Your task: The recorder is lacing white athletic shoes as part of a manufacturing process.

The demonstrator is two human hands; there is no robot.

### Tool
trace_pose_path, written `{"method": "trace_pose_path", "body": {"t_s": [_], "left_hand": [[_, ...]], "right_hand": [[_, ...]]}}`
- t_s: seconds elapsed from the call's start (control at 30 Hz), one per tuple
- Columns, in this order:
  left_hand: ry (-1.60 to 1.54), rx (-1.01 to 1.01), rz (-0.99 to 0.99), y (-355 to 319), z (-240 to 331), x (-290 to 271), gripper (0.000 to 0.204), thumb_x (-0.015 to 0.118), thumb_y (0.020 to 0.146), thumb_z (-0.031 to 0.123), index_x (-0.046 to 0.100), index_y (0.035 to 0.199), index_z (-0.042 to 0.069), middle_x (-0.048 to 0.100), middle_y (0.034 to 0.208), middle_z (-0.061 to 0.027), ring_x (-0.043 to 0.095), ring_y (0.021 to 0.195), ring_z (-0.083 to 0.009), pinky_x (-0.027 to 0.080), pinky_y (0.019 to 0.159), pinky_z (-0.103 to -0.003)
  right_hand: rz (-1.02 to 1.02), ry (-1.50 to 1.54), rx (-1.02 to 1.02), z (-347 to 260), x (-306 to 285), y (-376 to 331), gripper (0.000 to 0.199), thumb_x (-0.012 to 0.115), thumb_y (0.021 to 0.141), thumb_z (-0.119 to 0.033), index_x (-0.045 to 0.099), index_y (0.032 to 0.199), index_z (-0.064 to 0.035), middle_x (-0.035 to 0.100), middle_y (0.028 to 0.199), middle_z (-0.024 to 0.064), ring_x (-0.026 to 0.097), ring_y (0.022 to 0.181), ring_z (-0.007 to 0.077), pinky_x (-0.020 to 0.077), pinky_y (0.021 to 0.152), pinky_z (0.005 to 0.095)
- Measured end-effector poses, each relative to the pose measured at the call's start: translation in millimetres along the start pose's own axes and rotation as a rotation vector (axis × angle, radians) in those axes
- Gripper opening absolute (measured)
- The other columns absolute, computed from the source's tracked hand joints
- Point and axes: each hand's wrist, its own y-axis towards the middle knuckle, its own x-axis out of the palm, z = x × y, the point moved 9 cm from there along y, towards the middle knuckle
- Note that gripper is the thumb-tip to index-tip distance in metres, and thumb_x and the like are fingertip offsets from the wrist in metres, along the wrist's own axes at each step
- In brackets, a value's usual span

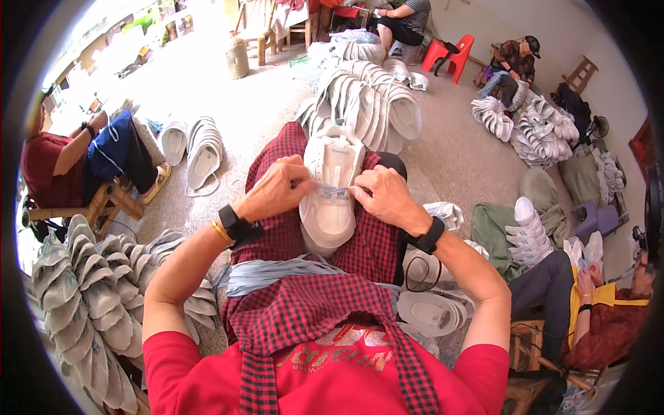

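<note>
Two pinches: my left hand [282,185] and right hand [382,197] have fingers [360,194] closed on the pale-blue shoelace [333,190] across the white sneaker [336,211]; I'd tension evenly, keeping it flat.

Between the left grip [282,185] and the right grip [387,197], matt, mesh-like cloth with smoother panels is seen on the white shoe [335,173], and soft, flat cloth in the pale blue lace [337,191]. Below both grips, matt checked cloth is seen in the apron [308,304], and a shiny, foil-like print [363,336] is borne by the red cloth shirt [325,391]. Far beyond the right grip, smooth plastic is shown by the red chair [465,47]; well left of the left grip, smooth, bamboo-like wood by the seat [123,203]. Beyond both grips, a matt, rough-looking surface is shown by the floor [259,97].
</note>
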Motion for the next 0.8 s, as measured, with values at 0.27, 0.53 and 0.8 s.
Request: {"method": "trace_pose_path", "body": {"t_s": [0.27, 0.53, 0.8], "left_hand": [[-0.066, -0.058, -0.081, -9, -1, 0, 0.013, 0.065, 0.09, 0.011, 0.064, 0.088, -0.001, 0.06, 0.079, -0.0125, 0.059, 0.071, -0.0283, 0.048, 0.065, -0.037], [0.399, 0.249, -0.096, -22, -7, -11, 0.012, 0.065, 0.086, 0.01, 0.061, 0.098, 0.009, 0.056, 0.079, -0.0086, 0.062, 0.071, -0.0301, 0.052, 0.062, -0.042], [0.418, 0.11, -0.148, -55, -21, -50, 0.012, 0.064, 0.09, 0.013, 0.062, 0.1, 0.007, 0.062, 0.083, -0.0104, 0.065, 0.073, -0.0314, 0.051, 0.064, -0.042]], "right_hand": [[0.051, 0.171, 0.127, 22, -6, -8, 0.025, 0.059, 0.09, -0.021, 0.063, 0.076, -0.0001, 0.064, 0.077, 0.0163, 0.063, 0.077, 0.0378, 0.0499, 0.07, 0.0488], [0.062, 0.081, -0.1, 7, -16, -20, 0.016, 0.063, 0.09, -0.019, 0.056, 0.09, -0.0045, 0.061, 0.076, 0.0141, 0.064, 0.071, 0.0371, 0.0506, 0.063, 0.0466], [0.092, -0.132, -0.332, 7, -15, -27, 0.006, 0.058, 0.091, -0.013, 0.054, 0.09, -0.0087, 0.054, 0.074, 0.0099, 0.063, 0.066, 0.03, 0.0506, 0.054, 0.041]]}}
